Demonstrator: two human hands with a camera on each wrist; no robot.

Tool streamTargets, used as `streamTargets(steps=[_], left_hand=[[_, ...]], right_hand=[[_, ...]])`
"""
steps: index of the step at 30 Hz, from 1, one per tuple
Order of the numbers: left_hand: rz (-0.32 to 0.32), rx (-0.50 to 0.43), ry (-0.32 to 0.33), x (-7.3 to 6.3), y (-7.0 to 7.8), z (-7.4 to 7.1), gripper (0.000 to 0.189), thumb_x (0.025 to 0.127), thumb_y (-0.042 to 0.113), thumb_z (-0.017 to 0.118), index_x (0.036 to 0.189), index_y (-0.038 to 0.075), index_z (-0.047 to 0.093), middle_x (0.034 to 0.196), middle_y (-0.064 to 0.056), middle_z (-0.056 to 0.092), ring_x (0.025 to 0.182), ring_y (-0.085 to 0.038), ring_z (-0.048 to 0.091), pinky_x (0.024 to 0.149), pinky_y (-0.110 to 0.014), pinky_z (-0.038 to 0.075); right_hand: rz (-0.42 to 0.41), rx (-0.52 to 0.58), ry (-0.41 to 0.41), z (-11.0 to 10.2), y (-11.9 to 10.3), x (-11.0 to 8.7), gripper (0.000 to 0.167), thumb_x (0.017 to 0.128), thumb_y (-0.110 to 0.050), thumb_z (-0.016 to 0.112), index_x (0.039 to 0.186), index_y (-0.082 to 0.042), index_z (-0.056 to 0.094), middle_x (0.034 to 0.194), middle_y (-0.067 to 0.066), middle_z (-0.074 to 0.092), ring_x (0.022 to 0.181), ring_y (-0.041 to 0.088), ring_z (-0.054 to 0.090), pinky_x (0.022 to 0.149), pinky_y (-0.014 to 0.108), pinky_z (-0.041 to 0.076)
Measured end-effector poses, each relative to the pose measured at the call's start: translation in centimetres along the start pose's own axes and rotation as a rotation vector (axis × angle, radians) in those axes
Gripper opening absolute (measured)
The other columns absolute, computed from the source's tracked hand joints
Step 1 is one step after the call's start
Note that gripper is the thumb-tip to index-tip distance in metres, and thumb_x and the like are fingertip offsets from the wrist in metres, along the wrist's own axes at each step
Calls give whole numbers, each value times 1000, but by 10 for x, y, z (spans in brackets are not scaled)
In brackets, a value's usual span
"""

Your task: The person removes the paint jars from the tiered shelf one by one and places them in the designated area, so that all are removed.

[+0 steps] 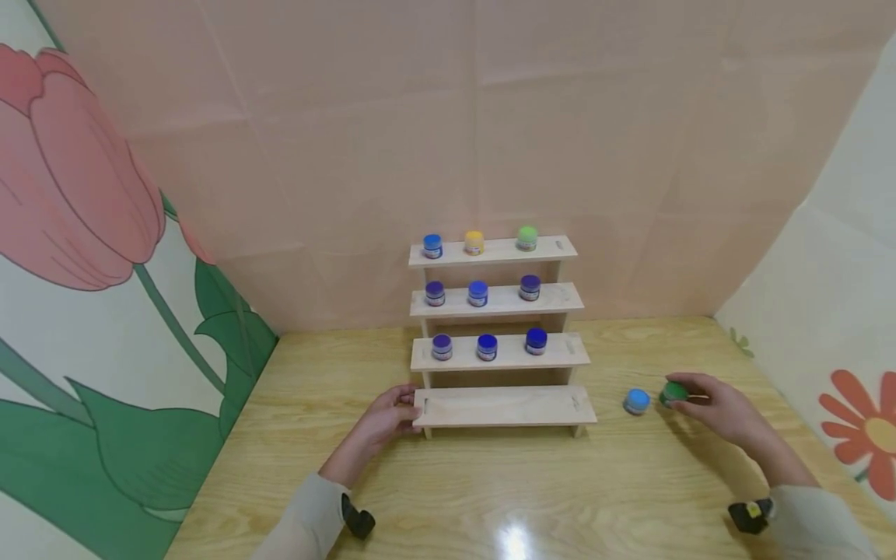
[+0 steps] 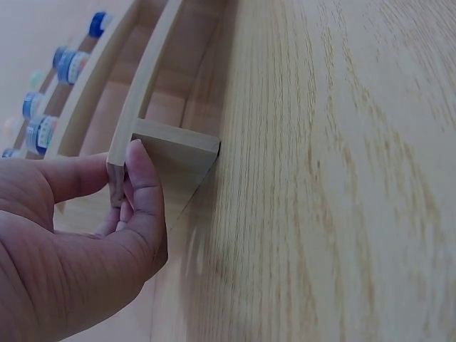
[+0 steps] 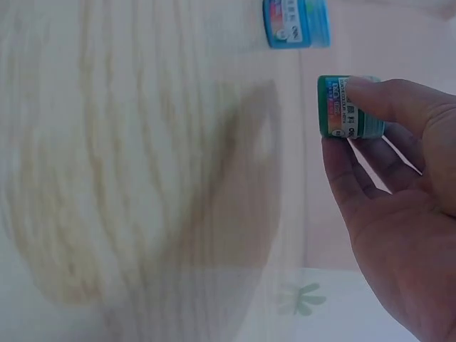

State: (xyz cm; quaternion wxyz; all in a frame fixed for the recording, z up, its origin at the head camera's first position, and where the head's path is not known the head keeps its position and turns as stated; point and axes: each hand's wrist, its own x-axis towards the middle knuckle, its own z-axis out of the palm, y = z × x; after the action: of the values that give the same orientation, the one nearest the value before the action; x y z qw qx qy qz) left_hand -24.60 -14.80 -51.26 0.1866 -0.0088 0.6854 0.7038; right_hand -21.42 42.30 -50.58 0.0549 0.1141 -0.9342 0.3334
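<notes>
A four-step wooden display rack (image 1: 504, 406) stands on the table. My left hand (image 1: 390, 412) pinches the left end of its lowest shelf, thumb and fingers on either side of the board (image 2: 127, 135). To the right of the rack, my right hand (image 1: 717, 408) grips a small green paint jar (image 1: 673, 393) between thumb and fingers. In the right wrist view the green jar (image 3: 345, 107) shows a printed label. A light blue paint jar (image 1: 636, 401) stands on the table just left of it. The lowest shelf bears no jars.
Three jars stand on each upper shelf: blue, yellow (image 1: 474, 243) and light green (image 1: 527, 238) on top, blue and purple ones (image 1: 530, 287) below. A pink backdrop (image 1: 350, 155) rises behind the wooden table (image 1: 336, 358). Flower-printed walls (image 1: 784, 327) flank both sides.
</notes>
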Motion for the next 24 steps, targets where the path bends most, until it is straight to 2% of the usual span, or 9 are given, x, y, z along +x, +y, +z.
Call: streamTargets(steps=[11, 18, 21, 24], left_hand=[[-1, 1, 2, -1, 1, 0, 57, 96, -5, 58, 148, -9, 35, 124, -19, 46, 91, -23, 58, 72, -28, 58], [4, 7, -2, 0, 0, -1, 57, 97, -4, 57, 149, -9, 35, 125, -19, 45, 92, -23, 59, 73, -28, 58], [1, 13, -5, -1, 0, -1, 57, 97, -4, 57, 149, -9, 34, 126, -19, 45, 93, -23, 59, 74, -29, 58], [-2, 18, -8, -2, 1, -1, 58, 97, -4, 57, 150, -9, 33, 126, -20, 46, 93, -23, 59, 75, -29, 58]], right_hand=[[21, 63, -17, 8, 16, 3, 45, 94, -12, 72, 130, 10, 57, 117, 25, 64, 94, -17, 50, 71, 17, 55], [44, 100, -37, 11, 15, 3, 46, 95, -14, 72, 130, 11, 57, 116, 26, 64, 93, -13, 54, 71, 20, 56], [56, 92, -48, 12, 14, 3, 46, 95, -14, 72, 131, 11, 56, 116, 26, 64, 99, 7, 65, 71, 20, 56], [79, 73, -75, 12, 13, 3, 47, 96, -15, 70, 133, 10, 55, 118, 29, 63, 106, 38, 66, 71, 21, 56]])
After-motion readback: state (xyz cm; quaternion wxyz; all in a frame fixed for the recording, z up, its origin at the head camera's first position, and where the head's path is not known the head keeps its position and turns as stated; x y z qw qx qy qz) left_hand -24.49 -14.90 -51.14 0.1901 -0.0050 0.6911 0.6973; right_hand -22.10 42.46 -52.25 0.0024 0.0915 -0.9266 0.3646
